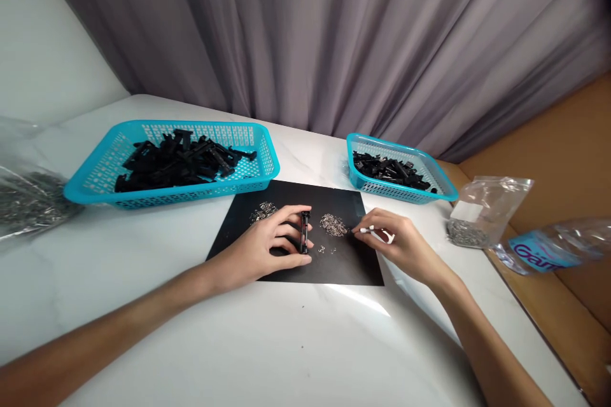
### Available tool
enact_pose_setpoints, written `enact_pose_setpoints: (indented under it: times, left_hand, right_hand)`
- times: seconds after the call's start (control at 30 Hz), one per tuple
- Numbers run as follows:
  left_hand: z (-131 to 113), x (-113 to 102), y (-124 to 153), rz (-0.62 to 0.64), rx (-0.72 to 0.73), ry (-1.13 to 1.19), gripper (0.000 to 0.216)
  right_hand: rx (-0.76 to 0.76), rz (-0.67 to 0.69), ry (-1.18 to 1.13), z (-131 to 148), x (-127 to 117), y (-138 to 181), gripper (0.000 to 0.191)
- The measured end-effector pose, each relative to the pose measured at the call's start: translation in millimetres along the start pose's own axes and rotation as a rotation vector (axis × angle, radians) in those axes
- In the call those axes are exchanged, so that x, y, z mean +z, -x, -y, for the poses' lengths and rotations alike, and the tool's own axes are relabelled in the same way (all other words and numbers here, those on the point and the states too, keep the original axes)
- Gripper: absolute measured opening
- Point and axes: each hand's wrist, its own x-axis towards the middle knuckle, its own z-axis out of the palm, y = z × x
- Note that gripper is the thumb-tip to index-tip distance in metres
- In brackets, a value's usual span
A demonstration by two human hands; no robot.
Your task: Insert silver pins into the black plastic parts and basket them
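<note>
My left hand (274, 238) is closed round a small black plastic part (304, 232), held upright over a black mat (296, 267). My right hand (398, 238) pinches a thin white tool (377, 232), whose tip points toward a pile of small metal springs (333, 224) on the mat. A second pile of metal bits (261, 211) lies just beyond my left hand. A couple of loose springs (324, 248) rest between my hands.
A large turquoise basket (95, 178) of black plastic parts stands at the back left; a smaller basket (443, 187) stands at the back right. Clear bags of metal parts lie at the far left (26, 197) and right (477, 216). A plastic bottle (548, 248) lies on the cardboard.
</note>
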Motion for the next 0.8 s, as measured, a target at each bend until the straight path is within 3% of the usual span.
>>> enact_pose_setpoints:
  times: [0.23, 0.5, 0.8]
  left_hand:
    - [-2, 1, -2, -0.093, 0.09, -0.129, 0.07]
    - [5, -3, -2, -0.151, 0.235, -0.542, 0.062]
    - [3, -3, -2, -0.162, 0.24, -0.574, 0.061]
  right_hand:
    - [-0.064, 0.19, -0.026, 17, 3, 3, 0.022]
    - [-0.074, 0.168, 0.036, 16, 10, 2, 0.013]
    - [-0.097, 0.151, 0.127, 16, 6, 4, 0.017]
